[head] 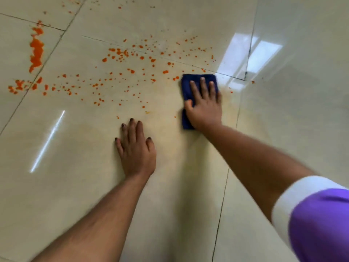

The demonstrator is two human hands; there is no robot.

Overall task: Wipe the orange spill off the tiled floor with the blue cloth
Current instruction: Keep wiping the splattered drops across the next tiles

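Orange spill drops (pixel 120 53) are scattered across the cream tiled floor (pixel 79 152), with a thick orange streak (pixel 36 50) at the far left. A folded dark blue cloth (pixel 187 86) lies flat on the floor at the right edge of the drops. My right hand (pixel 204 108) presses down on the cloth with fingers spread over it. My left hand (pixel 137 148) rests flat on a bare tile below the drops, fingers apart and holding nothing. A faint orange smear shows on the tile around the cloth.
Dark grout lines (pixel 221 201) run between the glossy tiles. Bright window reflections (pixel 253 55) glare on the floor at the upper right, and a thin light streak (pixel 47 142) at the left. My purple sleeve with a white cuff (pixel 319 218) fills the lower right corner.
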